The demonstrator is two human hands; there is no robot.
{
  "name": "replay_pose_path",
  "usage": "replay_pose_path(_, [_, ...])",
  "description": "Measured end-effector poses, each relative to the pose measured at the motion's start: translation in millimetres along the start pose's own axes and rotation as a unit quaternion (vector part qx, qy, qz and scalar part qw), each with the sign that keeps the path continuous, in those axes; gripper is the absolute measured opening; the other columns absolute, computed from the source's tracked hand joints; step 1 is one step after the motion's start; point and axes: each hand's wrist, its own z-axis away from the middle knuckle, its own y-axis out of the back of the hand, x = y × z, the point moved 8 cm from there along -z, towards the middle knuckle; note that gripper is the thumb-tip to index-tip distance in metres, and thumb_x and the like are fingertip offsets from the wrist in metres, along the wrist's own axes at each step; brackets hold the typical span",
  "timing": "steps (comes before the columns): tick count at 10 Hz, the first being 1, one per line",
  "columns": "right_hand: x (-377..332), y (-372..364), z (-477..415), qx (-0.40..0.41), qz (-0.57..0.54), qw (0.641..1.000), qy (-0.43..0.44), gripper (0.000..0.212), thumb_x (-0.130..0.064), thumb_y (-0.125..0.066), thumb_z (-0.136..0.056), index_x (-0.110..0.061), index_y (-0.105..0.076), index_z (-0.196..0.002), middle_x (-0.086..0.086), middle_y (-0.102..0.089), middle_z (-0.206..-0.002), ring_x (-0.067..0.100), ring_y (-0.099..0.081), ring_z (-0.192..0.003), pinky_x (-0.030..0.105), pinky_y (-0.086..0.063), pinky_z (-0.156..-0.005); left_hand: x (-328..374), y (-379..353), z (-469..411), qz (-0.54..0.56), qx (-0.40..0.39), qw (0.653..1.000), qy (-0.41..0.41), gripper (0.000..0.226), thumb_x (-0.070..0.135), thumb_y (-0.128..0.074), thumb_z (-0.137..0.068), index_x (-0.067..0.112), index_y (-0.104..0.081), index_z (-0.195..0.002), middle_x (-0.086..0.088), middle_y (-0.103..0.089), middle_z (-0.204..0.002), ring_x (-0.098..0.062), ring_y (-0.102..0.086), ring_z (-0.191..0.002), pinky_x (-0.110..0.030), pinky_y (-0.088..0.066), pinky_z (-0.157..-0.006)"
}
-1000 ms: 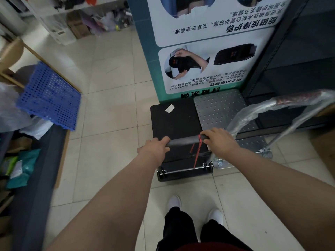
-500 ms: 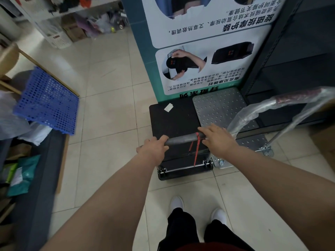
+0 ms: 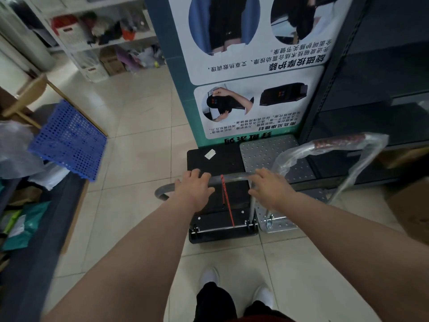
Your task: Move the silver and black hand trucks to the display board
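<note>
Two hand trucks side by side at the foot of the display board: black hand truck on the left, silver hand truck on the right, far edges touching or nearly touching the board. Left hand and right hand both laid over the black truck's handle, fingers draped across the top; cannot tell whether either closes underneath.

Likely trouble from here:
- Loose hold, so a handle free to drop or swing.
- Further push, then a knock against the board, perhaps tipping it.
- Red strap hanging near the hinge, apt to snag.
- Plastic-wrapped handle on the silver truck close to the right hand and the dark shelf, easy to catch.
- White shoes near the black truck, at risk from a backward roll.
</note>
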Motion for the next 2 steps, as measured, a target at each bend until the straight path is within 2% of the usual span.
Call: replay_pose_path(2, [25.3,5.8,33.5,0.007,-0.003,1.000,-0.007,0.045,-0.038,-0.040,-0.096,-0.018,-0.044,-0.136,0.008,-0.039,-0.142,0.025,-0.035,-0.132,0.045,-0.030,-0.110,35.9,11.1,20.6,-0.019,0.006,1.000,-0.024,0.047,0.048,-0.041,-0.095,0.022,-0.041,-0.134,-0.008,-0.038,-0.141,-0.032,-0.035,-0.127,-0.055,-0.035,-0.101])
